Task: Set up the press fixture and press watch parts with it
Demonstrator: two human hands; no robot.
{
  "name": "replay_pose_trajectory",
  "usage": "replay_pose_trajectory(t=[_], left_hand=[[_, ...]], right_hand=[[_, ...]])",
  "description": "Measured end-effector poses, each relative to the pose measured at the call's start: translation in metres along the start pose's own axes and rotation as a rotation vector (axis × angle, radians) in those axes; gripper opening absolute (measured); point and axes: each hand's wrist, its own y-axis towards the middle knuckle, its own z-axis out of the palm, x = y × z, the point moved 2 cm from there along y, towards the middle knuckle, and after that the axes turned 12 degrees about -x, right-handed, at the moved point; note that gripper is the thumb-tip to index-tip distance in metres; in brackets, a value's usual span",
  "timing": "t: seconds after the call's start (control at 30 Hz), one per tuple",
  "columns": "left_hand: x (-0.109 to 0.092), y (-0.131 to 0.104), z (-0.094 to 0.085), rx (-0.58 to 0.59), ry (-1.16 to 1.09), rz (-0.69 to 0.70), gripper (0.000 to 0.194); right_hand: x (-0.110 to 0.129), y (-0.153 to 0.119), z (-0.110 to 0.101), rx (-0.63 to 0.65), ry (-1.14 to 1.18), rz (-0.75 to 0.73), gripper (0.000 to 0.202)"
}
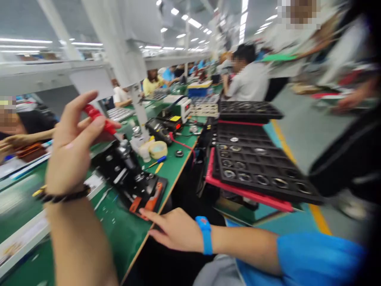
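Note:
My left hand (70,147) is raised at the left, fingers and thumb closed round the red handle (102,120) of a black toggle-clamp fixture (125,169). The fixture stands on the green bench mat, and orange pieces (154,197) are set in its base. My right hand (180,230) reaches in from the right with the index finger stretched out. Its tip is at the near orange piece (136,204), and the thumb lies apart below it. No object shows in the right hand; its other fingers are partly hidden.
Black compartment trays (250,159) with ring-shaped parts stand on a red-edged support to the right. Behind the fixture are a tape roll (158,149), a blue-handled screwdriver (157,161) and a device with a red display (175,125). Several people sit or stand nearby.

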Motion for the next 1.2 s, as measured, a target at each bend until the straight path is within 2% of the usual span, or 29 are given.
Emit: replay_pose_trajectory(t=[0.07,0.23,0.33,0.47,0.67,0.83,0.9,1.0,1.1,1.2], left_hand=[[-0.002,-0.005,-0.010,-0.021,-0.033,-0.061,0.048],[-0.008,-0.001,0.002,0.013,-0.061,-0.060,0.037],[-0.010,-0.001,0.003,0.006,-0.073,-0.032,0.033],[-0.004,0.000,0.001,-0.011,-0.095,-0.024,0.026],[0.008,0.007,-0.001,-0.102,-0.126,-0.078,0.018],[0.021,0.012,-0.010,-0.183,0.041,-0.080,0.012],[0.027,0.015,-0.018,-0.212,0.248,-0.067,0.008],[0.031,0.017,-0.028,-0.137,0.545,-0.065,0.020],[0.030,0.017,-0.032,-0.060,0.535,-0.160,0.022],[0.030,0.016,-0.031,-0.063,0.479,-0.215,0.020]], right_hand=[[-0.001,-0.002,0.007,-0.027,0.072,-0.017,0.068],[0.003,-0.009,0.004,0.021,0.077,-0.014,0.071],[0.005,-0.008,0.004,0.028,0.070,-0.015,0.073],[0.006,-0.007,0.007,0.044,0.081,-0.007,0.073],[0.009,-0.008,0.006,0.043,0.071,0.002,0.077],[0.007,-0.011,0.007,0.036,0.087,0.003,0.080],[0.006,-0.014,0.011,0.016,0.154,-0.009,0.080],[0.006,-0.021,0.017,-0.026,0.263,-0.065,0.076],[0.007,-0.027,0.022,-0.066,0.319,-0.140,0.070],[0.007,-0.029,0.026,-0.082,0.334,-0.180,0.069]])
